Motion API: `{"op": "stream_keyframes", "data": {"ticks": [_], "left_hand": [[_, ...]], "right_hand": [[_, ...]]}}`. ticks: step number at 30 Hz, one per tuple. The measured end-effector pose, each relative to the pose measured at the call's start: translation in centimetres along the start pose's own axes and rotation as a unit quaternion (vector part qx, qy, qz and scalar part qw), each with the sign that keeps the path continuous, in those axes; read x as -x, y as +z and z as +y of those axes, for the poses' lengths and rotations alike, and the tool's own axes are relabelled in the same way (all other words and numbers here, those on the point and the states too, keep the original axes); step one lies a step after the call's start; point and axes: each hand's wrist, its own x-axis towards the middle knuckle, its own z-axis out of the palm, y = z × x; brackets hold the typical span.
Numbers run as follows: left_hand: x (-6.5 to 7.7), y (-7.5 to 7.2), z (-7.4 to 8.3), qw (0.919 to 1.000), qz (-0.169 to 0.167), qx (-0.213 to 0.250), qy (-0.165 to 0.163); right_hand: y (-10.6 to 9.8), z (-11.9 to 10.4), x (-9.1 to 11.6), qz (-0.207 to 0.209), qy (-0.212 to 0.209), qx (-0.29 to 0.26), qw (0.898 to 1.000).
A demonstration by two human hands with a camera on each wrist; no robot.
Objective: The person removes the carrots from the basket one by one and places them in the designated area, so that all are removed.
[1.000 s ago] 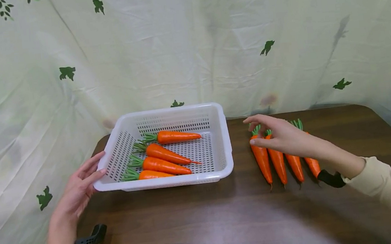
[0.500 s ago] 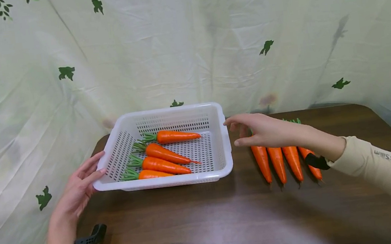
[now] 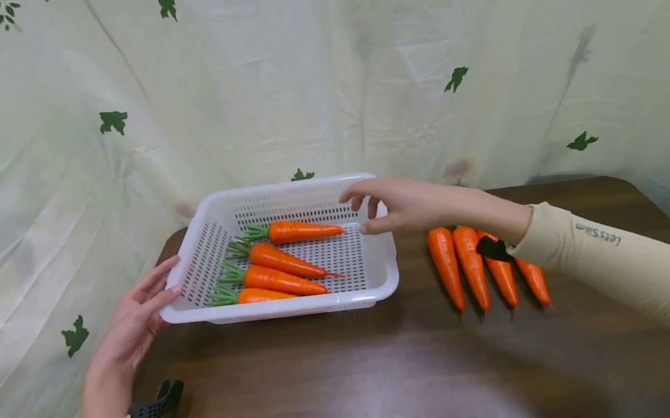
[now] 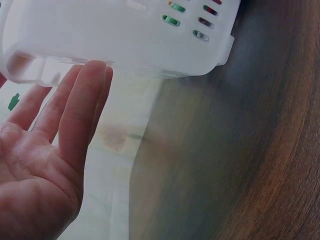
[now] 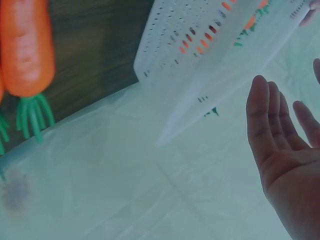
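Note:
My left hand [image 3: 141, 316] holds the left rim of a white plastic basket [image 3: 315, 303], its thumb lying over the edge. From the left wrist view, straight fingers [image 4: 82, 105] touch the basket [image 4: 125, 35] from outside. Several orange carrots [image 3: 294, 230] with green tops lie inside, roughly side by side, tips to the right. My right hand [image 3: 397, 205] is over the basket's right end, fingers loosely bent and holding nothing. Several more carrots [image 3: 444, 265] lie in a row on the table, their tops hidden behind my right forearm.
The dark brown wooden table [image 3: 330, 377] stretches in front of the basket. Behind and along the sides hangs a pale curtain [image 3: 320, 85] with green leaf prints. A black strap [image 3: 157, 404] is around my left wrist, and another black strap [image 3: 493, 248] around my right.
My right hand has moved left from above the row of carrots to the basket's right end. Its forearm now covers the tops of that row. My left hand has stayed on the rim.

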Motion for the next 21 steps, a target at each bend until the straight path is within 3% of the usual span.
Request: {"op": "stream_keyframes", "data": {"ticks": [6, 21], "left_hand": [[-0.1, -0.1, -0.2, 0.9997, -0.012, 0.022, 0.005], [0.0, -0.1, -0.1, 0.9999, -0.006, 0.008, 0.008]], "right_hand": [[0.0, -0.6, -3.0, -0.006, 0.012, -0.021, 1.000], [0.4, -2.3, -9.6, -0.009, 0.029, -0.054, 0.998]]}}
